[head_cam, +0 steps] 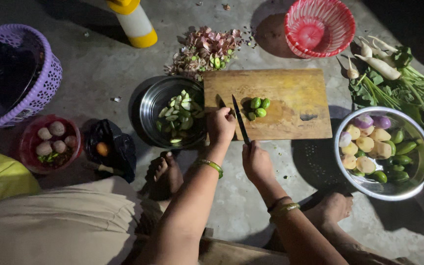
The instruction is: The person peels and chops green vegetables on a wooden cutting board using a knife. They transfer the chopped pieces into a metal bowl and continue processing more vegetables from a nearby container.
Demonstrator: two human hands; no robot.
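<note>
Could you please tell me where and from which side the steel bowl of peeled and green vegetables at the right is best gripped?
Grip the steel bowl by its thin rolled rim, probably from the near side with both hands: it sits upright, heaped with vegetables, and radishes crowd its far edge.

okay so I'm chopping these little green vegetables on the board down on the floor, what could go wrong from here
The light is dim, and your left hand sits right beside the knife blade, so a slip might nick it. The green vegetables are small and round, so they may roll under the edge. Your bare foot lies close beneath the cutting board, so a dropped knife could land on it.
</note>
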